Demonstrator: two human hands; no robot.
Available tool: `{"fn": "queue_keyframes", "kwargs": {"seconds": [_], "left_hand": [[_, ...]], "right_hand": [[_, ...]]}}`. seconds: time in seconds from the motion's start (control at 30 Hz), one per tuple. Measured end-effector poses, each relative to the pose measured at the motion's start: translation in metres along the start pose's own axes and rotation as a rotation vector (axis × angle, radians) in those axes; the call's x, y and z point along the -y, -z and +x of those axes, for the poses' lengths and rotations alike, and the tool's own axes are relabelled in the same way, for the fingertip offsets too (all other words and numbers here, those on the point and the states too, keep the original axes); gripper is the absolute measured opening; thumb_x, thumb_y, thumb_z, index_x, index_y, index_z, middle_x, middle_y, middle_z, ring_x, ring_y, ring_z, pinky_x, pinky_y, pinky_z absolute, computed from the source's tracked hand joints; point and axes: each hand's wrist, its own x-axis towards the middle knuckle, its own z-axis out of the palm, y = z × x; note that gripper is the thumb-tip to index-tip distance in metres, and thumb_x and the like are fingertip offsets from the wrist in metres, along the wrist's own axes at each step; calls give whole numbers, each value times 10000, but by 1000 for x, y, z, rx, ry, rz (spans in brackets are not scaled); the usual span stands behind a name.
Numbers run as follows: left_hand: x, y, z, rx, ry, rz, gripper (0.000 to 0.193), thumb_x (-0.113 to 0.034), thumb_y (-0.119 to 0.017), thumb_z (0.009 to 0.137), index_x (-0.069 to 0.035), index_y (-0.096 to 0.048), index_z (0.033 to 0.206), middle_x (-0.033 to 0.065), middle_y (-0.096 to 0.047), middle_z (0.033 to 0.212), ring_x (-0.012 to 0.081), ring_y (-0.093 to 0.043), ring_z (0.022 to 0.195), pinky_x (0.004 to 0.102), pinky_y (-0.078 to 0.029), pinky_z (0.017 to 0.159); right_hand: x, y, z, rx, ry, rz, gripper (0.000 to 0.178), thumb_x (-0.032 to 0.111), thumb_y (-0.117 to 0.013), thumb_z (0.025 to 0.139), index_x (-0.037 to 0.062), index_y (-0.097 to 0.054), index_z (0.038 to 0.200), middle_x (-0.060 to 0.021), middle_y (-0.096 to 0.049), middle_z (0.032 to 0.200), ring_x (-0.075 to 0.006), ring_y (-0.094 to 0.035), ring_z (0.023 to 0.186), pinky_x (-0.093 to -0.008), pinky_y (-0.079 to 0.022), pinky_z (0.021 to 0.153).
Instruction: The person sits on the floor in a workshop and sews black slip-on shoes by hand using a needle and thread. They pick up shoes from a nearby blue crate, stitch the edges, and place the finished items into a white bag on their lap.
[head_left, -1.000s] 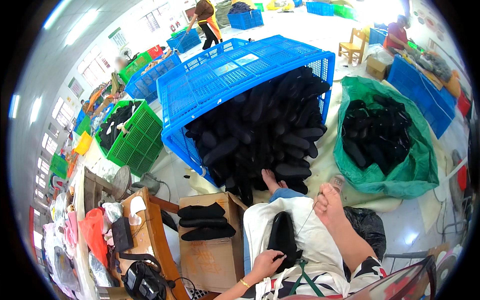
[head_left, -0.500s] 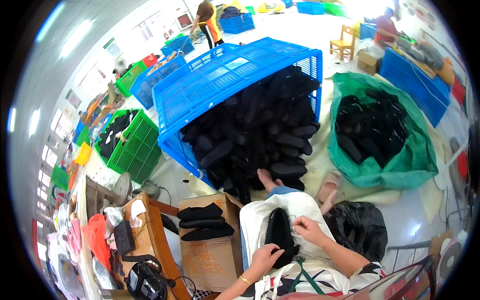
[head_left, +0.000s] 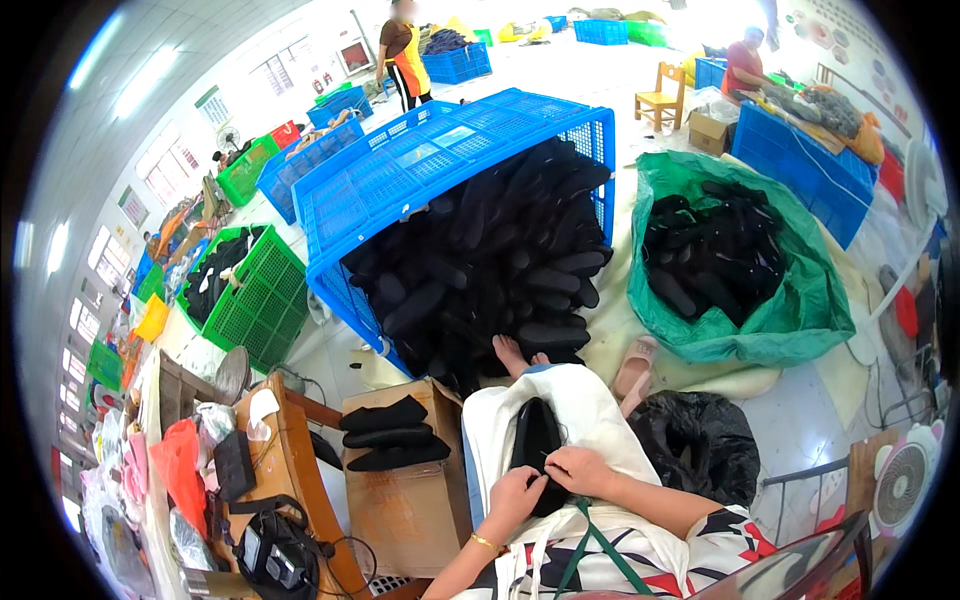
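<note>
The black shoe lies on the white cloth before you, pinched by your left hand, and could slip if this grip loosens while your right hand, whose grip I cannot tell, tugs.

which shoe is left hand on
The shoe on the white cloth, touching the left hand; the three on the box and the pile lie apart.

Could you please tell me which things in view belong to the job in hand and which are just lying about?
Apparently part of the job:
- black shoe, at the left hand and right hand
- white cloth beneath it
- heaped black shoes

Seemingly just lying about:
- red plastic bag
- strapped black bag
- wooden chair
- small fan
</note>
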Motion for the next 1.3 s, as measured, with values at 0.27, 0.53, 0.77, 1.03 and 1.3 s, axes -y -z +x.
{"fn": "queue_keyframes", "kwargs": {"seconds": [0.27,0.53,0.77,1.03,1.3], "left_hand": [[12,-14,-5,-106,-45,22,221,-268,-658,854,-50,-678,884,157,-666,845,353,-641,805,414,-497,676],[20,-16,-10,-159,-25,25,221,-270,-649,850,-53,-675,879,155,-659,828,352,-633,782,412,-495,667],[18,-14,-9,-148,11,24,229,-285,-644,843,-61,-676,879,161,-663,844,355,-639,802,422,-501,677],[18,-18,-3,-121,38,69,240,-303,-652,841,-65,-675,871,159,-663,841,357,-639,789,429,-498,668],[26,-23,-4,-151,36,82,240,-318,-644,850,-79,-670,864,142,-669,832,351,-645,791,446,-503,665]], "right_hand": [[2,-8,-4,-28,13,-30,114,173,-631,873,59,-623,878,-133,-647,811,-336,-640,746,-425,-513,650],[9,-5,-2,32,33,37,168,216,-651,882,54,-635,922,-117,-645,832,-306,-639,759,-399,-512,663],[6,-4,-1,89,-4,67,207,246,-663,883,51,-633,943,-121,-648,841,-303,-643,769,-390,-512,667],[5,2,-1,88,-13,107,279,310,-668,882,47,-637,969,-123,-651,843,-303,-647,776,-388,-515,676],[7,5,-4,120,51,78,337,366,-691,858,55,-647,979,-118,-645,832,-303,-644,770,-385,-515,677]]}}
